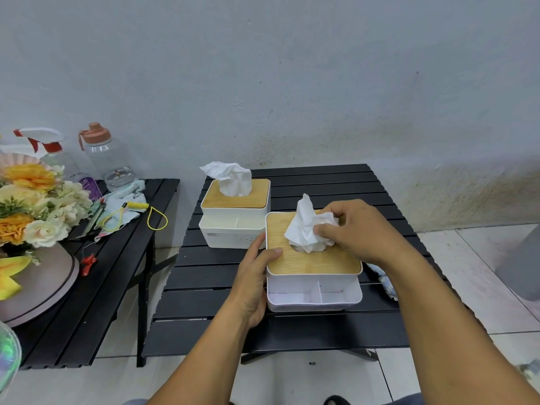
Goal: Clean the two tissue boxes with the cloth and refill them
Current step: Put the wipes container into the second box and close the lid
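Two white tissue boxes with bamboo lids stand on a black slatted table (292, 331). The far box (233, 229) has a white tissue sticking up through its lid slot. On the near box (315, 293), my right hand (350, 229) pinches the white tissue (304, 226) that rises from the lid slot. My left hand (254, 282) holds the near box's left side, thumb on the bamboo lid (321, 258). A bluish cloth (385, 285) peeks out on the table behind my right forearm, mostly hidden.
A second black table (96, 287) stands to the left with a flower arrangement (32, 206), a spray bottle (46, 147), a clear water bottle (108, 159), a pale cloth (125, 200) and a yellow cord (146, 211). A grey wall is behind; tiled floor lies right.
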The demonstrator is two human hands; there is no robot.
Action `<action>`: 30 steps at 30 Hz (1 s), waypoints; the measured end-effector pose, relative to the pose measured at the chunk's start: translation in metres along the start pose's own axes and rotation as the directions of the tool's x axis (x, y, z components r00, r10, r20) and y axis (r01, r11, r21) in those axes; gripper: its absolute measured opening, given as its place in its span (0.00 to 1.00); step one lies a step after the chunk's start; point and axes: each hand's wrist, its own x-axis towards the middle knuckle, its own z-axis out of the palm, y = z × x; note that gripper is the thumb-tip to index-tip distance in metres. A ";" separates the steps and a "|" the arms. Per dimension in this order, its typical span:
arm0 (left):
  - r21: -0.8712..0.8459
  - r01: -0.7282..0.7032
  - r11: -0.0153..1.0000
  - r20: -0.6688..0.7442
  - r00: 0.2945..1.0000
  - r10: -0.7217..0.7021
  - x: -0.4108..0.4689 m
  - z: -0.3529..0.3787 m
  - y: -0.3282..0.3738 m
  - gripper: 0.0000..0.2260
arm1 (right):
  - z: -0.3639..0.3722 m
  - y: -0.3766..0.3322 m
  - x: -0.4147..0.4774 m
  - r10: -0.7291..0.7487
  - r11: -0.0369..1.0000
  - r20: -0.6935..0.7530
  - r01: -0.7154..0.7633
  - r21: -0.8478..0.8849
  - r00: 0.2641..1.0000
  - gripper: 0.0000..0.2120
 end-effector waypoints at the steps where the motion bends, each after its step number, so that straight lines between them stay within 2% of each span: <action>1: -0.001 0.001 1.000 -0.005 1.000 -0.001 0.000 0.000 0.000 0.27 | -0.001 -0.001 -0.001 0.001 1.000 -0.002 -0.001 0.014 1.000 0.05; 9: -0.052 0.019 0.998 -0.030 0.999 -0.020 -0.001 0.004 0.002 0.22 | -0.012 0.009 -0.004 0.023 0.995 -0.040 -0.019 0.099 0.999 0.05; 13: -0.093 0.050 0.994 -0.040 0.998 -0.054 -0.002 0.006 0.002 0.16 | -0.020 0.019 -0.009 0.075 0.968 -0.098 -0.049 0.244 0.992 0.07; 15: -0.089 0.054 0.995 -0.058 0.997 -0.059 -0.002 0.009 0.003 0.22 | -0.023 0.026 -0.013 0.152 0.948 -0.197 -0.086 0.307 0.969 0.05; 17: -0.076 0.068 0.995 -0.113 0.991 -0.076 -0.002 0.015 0.006 0.34 | -0.021 0.037 -0.015 0.274 0.927 -0.277 -0.177 0.330 0.921 0.08; 18: -0.073 0.072 0.995 -0.135 0.987 -0.081 -0.001 0.018 0.007 0.37 | -0.018 0.042 -0.015 0.338 0.910 -0.260 -0.244 0.335 0.904 0.11; 20: -0.067 0.103 0.992 -0.139 0.984 -0.111 0.003 0.025 0.010 0.38 | -0.014 0.049 -0.017 0.461 0.840 -0.108 -0.395 0.372 0.881 0.20; 22: -0.063 0.120 0.991 -0.125 0.984 -0.127 0.005 0.030 0.012 0.28 | -0.012 0.048 -0.019 0.532 0.748 0.054 -0.500 0.436 0.845 0.27; 23: -0.061 0.118 0.991 -0.114 0.986 -0.125 0.006 0.033 0.014 0.22 | -0.012 0.048 -0.019 0.541 0.729 0.083 -0.517 0.449 0.837 0.28; 25: -0.055 0.129 0.990 -0.113 0.984 -0.135 0.009 0.038 0.015 0.17 | -0.012 0.054 -0.016 0.540 0.728 0.078 -0.512 0.457 0.838 0.28; 30: 0.027 0.130 0.991 -0.143 0.982 -0.125 0.017 0.050 0.017 0.15 | -0.010 0.060 -0.013 0.543 0.685 0.077 -0.494 0.536 0.836 0.26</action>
